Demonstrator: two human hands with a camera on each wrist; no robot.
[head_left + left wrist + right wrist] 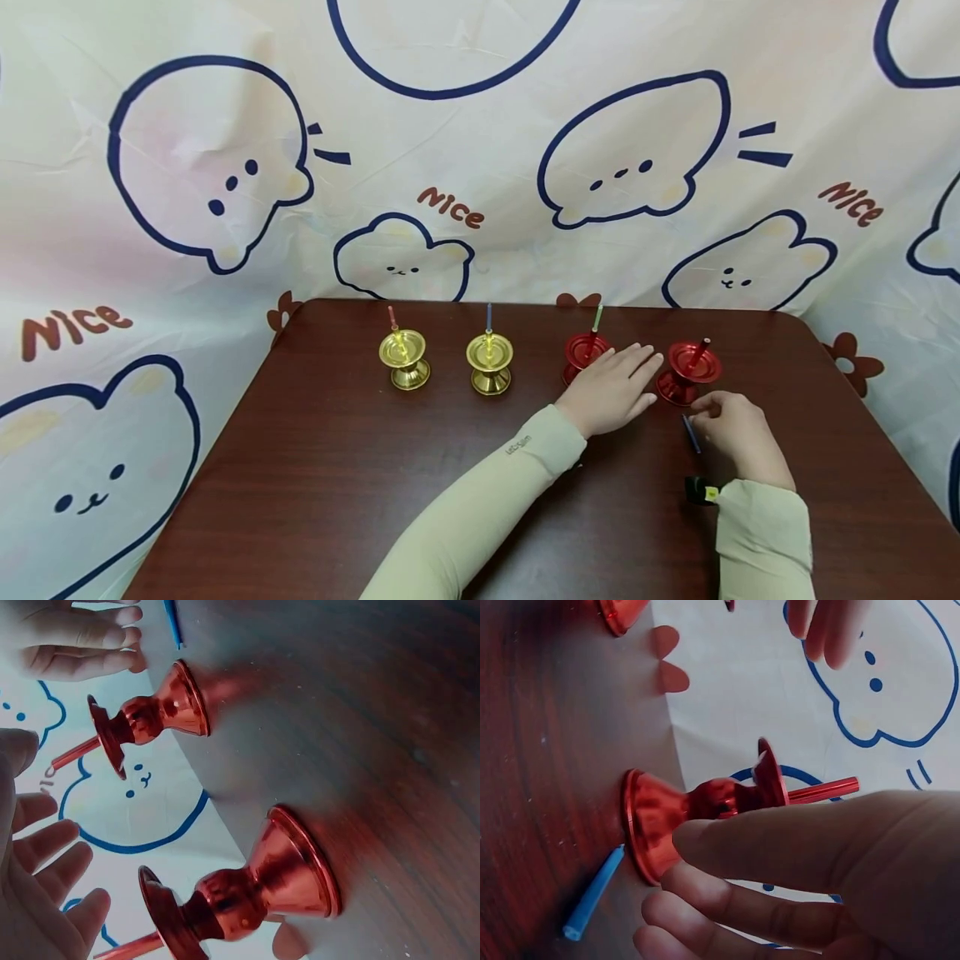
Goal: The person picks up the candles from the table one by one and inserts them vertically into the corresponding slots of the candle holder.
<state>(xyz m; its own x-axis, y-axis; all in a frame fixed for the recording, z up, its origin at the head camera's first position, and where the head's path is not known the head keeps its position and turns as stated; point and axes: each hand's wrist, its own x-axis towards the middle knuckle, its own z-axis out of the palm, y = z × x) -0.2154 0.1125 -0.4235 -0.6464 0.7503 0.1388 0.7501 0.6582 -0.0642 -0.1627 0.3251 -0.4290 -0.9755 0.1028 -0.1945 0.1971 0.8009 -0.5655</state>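
Observation:
My right hand [738, 429] hovers at the front of the right-hand red candle holder [685, 375], thumb and fingers loosely bent with nothing between them. Beside those fingers a thin blue candle [691, 434] lies on the table; the right wrist view shows the blue candle [594, 894] near the holder's flared base. A red tube [825, 790] rises from that holder's dish. My left hand [609, 390] reaches out with straightened fingers between the two red holders. It partly hides the left red candle holder [577, 353], which carries a green candle [597, 318].
Two gold candle holders stand to the left, one [409, 377] with a pink candle [392, 317], the other [491, 382] with a blue candle [489, 318]. Behind the dark wooden table [337, 475] hangs a cartoon-printed cloth [495, 150]. A small black device [696, 490] sits at my right cuff.

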